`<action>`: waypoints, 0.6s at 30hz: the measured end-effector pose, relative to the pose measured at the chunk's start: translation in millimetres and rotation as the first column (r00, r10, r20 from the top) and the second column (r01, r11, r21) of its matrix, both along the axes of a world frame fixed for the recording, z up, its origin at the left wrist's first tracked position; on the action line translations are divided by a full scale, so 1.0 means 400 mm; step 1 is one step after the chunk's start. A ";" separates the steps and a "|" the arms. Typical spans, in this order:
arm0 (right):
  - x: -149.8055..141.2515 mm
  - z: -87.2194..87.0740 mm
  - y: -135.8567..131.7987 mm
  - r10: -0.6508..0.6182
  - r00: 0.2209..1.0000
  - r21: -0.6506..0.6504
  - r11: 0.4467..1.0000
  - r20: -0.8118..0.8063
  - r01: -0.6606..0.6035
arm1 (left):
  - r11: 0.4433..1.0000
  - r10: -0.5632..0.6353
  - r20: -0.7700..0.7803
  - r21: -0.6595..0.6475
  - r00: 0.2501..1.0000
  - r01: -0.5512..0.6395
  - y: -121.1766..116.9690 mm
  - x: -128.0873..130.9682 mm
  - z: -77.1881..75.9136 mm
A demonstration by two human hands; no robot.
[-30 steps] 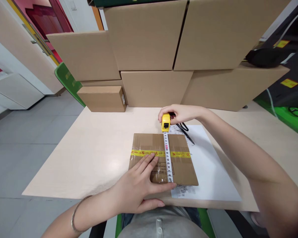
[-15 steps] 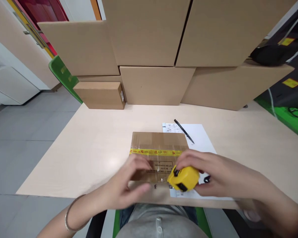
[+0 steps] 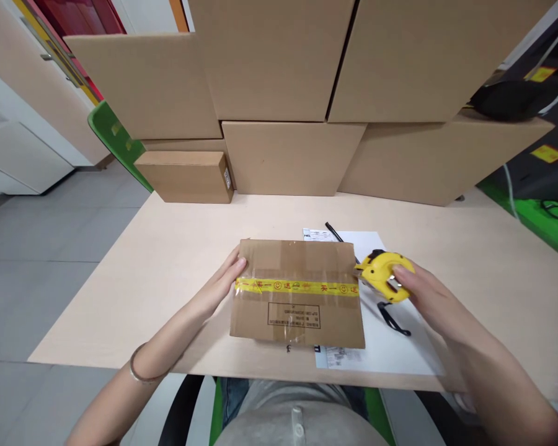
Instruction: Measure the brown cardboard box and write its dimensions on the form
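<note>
In the head view a small brown cardboard box [image 3: 297, 263] with yellow printed tape across its top is in front of me. My left hand [image 3: 225, 272] grips its left side, thumb at the upper edge and the other fingers mostly hidden behind. A yellow tape measure [image 3: 382, 272] with a black wrist strap [image 3: 393, 321] is in my right hand [image 3: 418, 288], fingers closed round it. Its front end is at the box's right edge; whether they touch I cannot tell. White paper sheets [image 3: 413, 353] lie partly under the box, with a black pen [image 3: 333, 231] on them, half hidden.
Large cardboard boxes [image 3: 292, 161] are stacked along the back of the pale table [image 3: 167, 272]. A smaller closed box [image 3: 186, 179] stands at the back left. Behind it is a green chair back [image 3: 116, 139]. Dark equipment [image 3: 539, 167] is at the far right.
My left hand has moved from above the box to its left side and taken hold. The box sits slightly tilted now. My right hand has carried the tape measure right and away from me.
</note>
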State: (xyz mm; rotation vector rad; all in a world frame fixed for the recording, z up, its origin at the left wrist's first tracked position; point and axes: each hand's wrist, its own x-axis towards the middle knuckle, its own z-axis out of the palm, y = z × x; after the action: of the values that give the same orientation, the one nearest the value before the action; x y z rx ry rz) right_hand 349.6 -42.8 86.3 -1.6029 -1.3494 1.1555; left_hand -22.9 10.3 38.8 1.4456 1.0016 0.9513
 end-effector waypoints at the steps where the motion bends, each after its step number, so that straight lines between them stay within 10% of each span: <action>1: 0.007 0.004 -0.012 -0.047 0.999 0.000 0.999 -0.023 0.047 | 1.000 0.002 0.010 -0.023 1.000 -0.002 0.000 -0.009 0.014; 5: 0.040 0.019 -0.031 -0.107 0.975 0.065 0.990 -0.195 0.122 | 0.975 -0.025 0.052 0.224 0.998 0.013 -0.007 -0.035 0.041; 10: 0.031 0.057 0.018 0.089 0.907 0.261 0.965 -0.412 0.024 | 0.781 -0.144 -0.013 0.612 0.989 0.122 -0.015 -0.037 -0.021; 15: -0.099 0.150 0.089 0.273 0.962 0.381 0.891 -0.019 -0.246 | 0.777 -0.152 -0.002 0.618 0.988 0.121 -0.016 -0.047 -0.075; 18: -0.219 0.210 0.129 0.448 0.821 0.392 0.726 0.354 -0.565 | 0.816 -0.144 0.021 0.569 0.989 0.107 -0.019 -0.051 -0.088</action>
State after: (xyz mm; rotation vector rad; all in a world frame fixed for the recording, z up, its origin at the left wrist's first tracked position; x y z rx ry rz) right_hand 262.2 8.8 170.3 -1.0392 -2.1425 0.8228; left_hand -43.2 2.8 3.5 1.9319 0.5773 1.2540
